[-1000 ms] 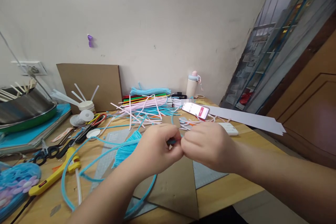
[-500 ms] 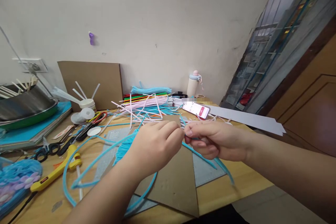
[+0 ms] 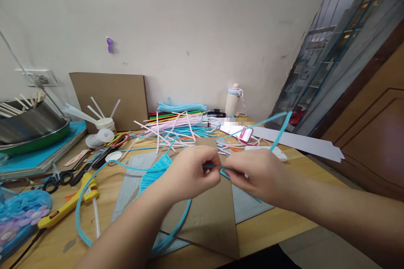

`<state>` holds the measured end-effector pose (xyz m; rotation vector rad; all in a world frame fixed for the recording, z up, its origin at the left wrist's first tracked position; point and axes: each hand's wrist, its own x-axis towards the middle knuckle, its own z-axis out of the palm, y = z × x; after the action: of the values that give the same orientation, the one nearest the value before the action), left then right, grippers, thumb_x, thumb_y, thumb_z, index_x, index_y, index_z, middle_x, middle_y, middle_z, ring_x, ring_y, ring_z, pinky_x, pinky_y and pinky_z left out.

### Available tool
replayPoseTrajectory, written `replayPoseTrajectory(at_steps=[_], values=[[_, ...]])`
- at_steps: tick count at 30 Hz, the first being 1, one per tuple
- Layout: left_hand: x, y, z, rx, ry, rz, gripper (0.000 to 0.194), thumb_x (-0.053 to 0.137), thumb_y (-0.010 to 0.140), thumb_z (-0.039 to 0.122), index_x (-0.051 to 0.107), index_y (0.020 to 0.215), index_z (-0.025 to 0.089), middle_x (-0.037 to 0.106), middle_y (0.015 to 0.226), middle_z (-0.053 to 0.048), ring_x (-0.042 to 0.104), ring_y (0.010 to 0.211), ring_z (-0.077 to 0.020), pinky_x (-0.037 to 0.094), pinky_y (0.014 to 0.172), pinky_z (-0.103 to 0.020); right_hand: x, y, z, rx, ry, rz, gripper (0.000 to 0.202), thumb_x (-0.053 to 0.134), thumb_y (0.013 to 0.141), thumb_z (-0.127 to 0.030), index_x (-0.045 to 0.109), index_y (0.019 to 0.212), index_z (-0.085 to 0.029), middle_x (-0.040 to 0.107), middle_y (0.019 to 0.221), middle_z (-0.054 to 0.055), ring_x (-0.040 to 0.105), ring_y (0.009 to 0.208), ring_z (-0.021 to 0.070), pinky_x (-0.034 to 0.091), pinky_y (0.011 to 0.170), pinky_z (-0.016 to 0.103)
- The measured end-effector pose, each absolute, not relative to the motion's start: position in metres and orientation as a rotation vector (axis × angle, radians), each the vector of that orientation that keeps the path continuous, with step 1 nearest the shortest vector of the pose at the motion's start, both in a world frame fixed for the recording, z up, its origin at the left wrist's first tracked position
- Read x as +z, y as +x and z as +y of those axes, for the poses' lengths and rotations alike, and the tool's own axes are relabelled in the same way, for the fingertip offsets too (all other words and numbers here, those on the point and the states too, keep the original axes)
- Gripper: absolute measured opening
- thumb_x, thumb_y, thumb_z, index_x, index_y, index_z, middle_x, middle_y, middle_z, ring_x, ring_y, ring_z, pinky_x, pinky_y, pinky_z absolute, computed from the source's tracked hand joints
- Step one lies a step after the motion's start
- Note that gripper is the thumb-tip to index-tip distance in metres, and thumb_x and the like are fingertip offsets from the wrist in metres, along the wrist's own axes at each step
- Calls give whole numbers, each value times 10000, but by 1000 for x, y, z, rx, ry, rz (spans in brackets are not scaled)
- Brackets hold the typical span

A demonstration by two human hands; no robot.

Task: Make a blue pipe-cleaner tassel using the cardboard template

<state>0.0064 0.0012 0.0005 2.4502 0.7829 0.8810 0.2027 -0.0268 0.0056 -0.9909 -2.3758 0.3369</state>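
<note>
My left hand [image 3: 194, 172] is closed, thumb and fingers pinching a blue pipe cleaner [image 3: 81, 201] that loops out to the left and under my forearm. Close beside it, my right hand [image 3: 255, 170] also pinches blue pipe cleaner; a bent length [image 3: 280, 132] sticks up behind this hand. Whether both hands hold one stem cannot be made out. Partly behind my left hand lies a piece of cardboard wrapped with blue pipe cleaner [image 3: 154, 174]. Below both hands is bare brown cardboard [image 3: 208, 222] on a grey mat [image 3: 249, 206].
Pink and blue pipe cleaners [image 3: 176, 124] are heaped at the back. A phone [image 3: 235, 130], a bottle [image 3: 232, 101] and a white strip [image 3: 299, 143] stand or lie to the right of them. Left are a yellow glue gun [image 3: 69, 206], scissors [image 3: 57, 178] and a metal bowl [image 3: 31, 122].
My right hand has turned palm down, and its pipe cleaner end has swung from hanging low to standing up behind the hand. One loop at left has been drawn in.
</note>
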Motion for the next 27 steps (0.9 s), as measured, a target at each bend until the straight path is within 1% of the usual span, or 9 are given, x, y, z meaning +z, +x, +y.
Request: replayPoseTrajectory(at_steps=[2, 4, 6, 9, 12, 14, 17, 21, 27], values=[[2, 4, 5, 964, 2562, 772, 117, 465, 679, 60, 500, 684, 172, 511, 658, 34, 438, 614, -82, 347, 567, -205, 9, 203, -25, 950, -1210, -2143, 197, 466, 853, -316, 518, 722, -178, 450, 577, -24, 364, 516, 89, 235, 469, 229], [2, 2, 7, 1014, 2677, 747, 112, 463, 712, 69, 507, 710, 173, 525, 695, 21, 453, 645, -91, 353, 583, -214, 15, 202, -23, 1509, -1276, -1810, 211, 456, 855, -356, 525, 781, -171, 429, 559, -40, 314, 450, 66, 200, 421, 209], [2, 1, 7, 1036, 2792, 738, 103, 456, 756, 96, 522, 734, 172, 539, 717, 6, 468, 664, -103, 359, 589, -226, 19, 202, -23, 1854, -1241, -1520, 215, 459, 845, -362, 519, 790, -163, 411, 560, -51, 258, 409, 43, 146, 398, 199], [1, 0, 5, 1037, 2916, 736, 123, 441, 805, 130, 555, 800, 176, 573, 769, -15, 502, 710, -125, 376, 612, -248, 20, 202, -22, 2145, -1160, -1238, 178, 490, 814, -333, 496, 763, -163, 391, 563, -65, 236, 389, 23, 120, 392, 182], [0, 0, 4, 1001, 2920, 719, 185, 458, 818, 149, 564, 964, 193, 603, 859, -21, 534, 774, -136, 398, 650, -259, 18, 203, -20, 2230, -1089, -1136, 140, 521, 787, -289, 476, 746, -163, 385, 550, -74, 237, 387, 16, 121, 389, 165], [1, 0, 3, 964, 2920, 709, 192, 454, 835, 160, 562, 988, 201, 601, 833, -8, 534, 755, -129, 399, 642, -254, 16, 202, -18, 2244, -1066, -1138, 137, 518, 788, -286, 480, 752, -159, 393, 550, -72, 241, 387, 15, 119, 387, 163], [1, -1, 4, 929, 2985, 724, 145, 432, 859, 172, 571, 893, 196, 580, 757, 6, 512, 692, -120, 372, 585, -250, 14, 200, -17, 2275, -1061, -1130, 157, 494, 796, -291, 465, 719, -157, 401, 552, -67, 248, 379, 16, 120, 383, 170], [1, 0, 3, 868, 3072, 721, 136, 434, 857, 185, 568, 877, 187, 592, 786, 7, 504, 682, -118, 360, 570, -261, 15, 197, -18, 2225, -1115, -1114, 174, 524, 766, -255, 409, 675, -163, 378, 539, -78, 238, 372, 9, 109, 381, 165], [-1, 5, 1, 894, 3159, 673, 122, 433, 784, 140, 534, 738, 190, 561, 688, 23, 473, 623, -113, 318, 541, -272, 14, 195, -20, 2141, -1248, -1182, 226, 536, 741, -262, 366, 627, -166, 361, 536, -79, 243, 364, 4, 102, 381, 174]])
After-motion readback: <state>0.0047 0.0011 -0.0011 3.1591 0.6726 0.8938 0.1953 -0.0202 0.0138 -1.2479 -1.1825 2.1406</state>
